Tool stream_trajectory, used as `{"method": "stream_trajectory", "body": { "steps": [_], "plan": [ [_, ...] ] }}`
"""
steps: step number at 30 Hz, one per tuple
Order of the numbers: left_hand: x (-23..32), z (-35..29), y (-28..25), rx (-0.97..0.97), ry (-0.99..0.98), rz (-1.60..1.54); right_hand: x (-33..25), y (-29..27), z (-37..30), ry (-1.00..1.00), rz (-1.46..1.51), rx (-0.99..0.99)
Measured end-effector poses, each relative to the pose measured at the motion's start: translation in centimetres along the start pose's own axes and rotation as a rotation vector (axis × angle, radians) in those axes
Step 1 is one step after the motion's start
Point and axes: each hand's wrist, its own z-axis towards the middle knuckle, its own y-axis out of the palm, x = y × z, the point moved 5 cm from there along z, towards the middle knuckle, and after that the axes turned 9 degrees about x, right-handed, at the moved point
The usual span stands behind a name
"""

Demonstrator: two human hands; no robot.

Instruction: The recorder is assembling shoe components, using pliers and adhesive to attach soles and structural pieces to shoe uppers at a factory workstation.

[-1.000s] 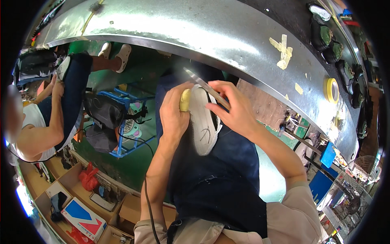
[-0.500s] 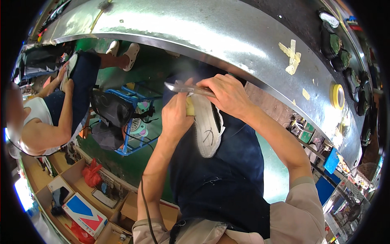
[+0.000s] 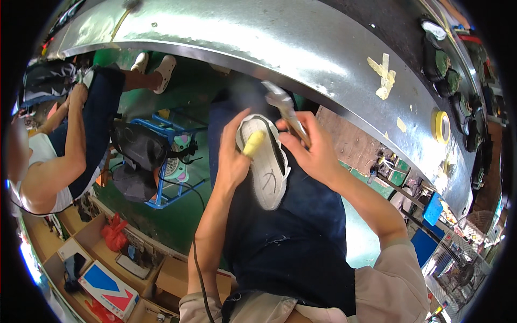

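Observation:
A shoe upper (image 3: 265,180) stretched over its form lies across my lap, pale sole side up, with a dark line mark drawn near its lower end. My left hand (image 3: 232,159) grips its left edge, the fingers out of sight around the side. A yellow wrap (image 3: 254,143) covers the thumb, which rests on the sole. In my right hand (image 3: 313,148) is a pair of metal pliers (image 3: 280,100), jaws pointing up and away from me. The pliers' head is just above the shoe's far end, seemingly apart from it.
A metal workbench (image 3: 215,32) curves across the far side, with a tape roll (image 3: 441,127) and several dark shoes (image 3: 449,83) on it. At left a person (image 3: 59,145) sits near a blue-framed stool (image 3: 167,156). Wooden compartments (image 3: 102,237) stand lower left; a wire fan (image 3: 460,258) lower right.
The pliers have swung from lying across the shoe's far end to pointing upward at its right. My left thumb has come over the sole, and the right hand has moved slightly nearer me.

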Motion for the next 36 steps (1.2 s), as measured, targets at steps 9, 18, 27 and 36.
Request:
{"method": "stream_trajectory", "body": {
  "steps": [9,18,27,36],
  "plan": [
    [1.4,-0.4,0.6,-0.117,0.045,-0.258,-0.1,-0.7,-5.6,0.828,0.525,-0.436],
    [2.7,-0.5,1.8,-0.191,0.154,-0.184,1.1,-0.9,-7.3,0.191,-0.151,-0.234],
    [2.7,-1.0,2.6,-0.144,0.023,-0.146,-0.6,-1.8,-7.9,0.24,-0.281,-0.355],
    [2.1,-1.0,3.0,-0.175,0.241,0.043,-1.9,-2.8,-6.1,-0.043,-0.156,0.108]
  ]
}}
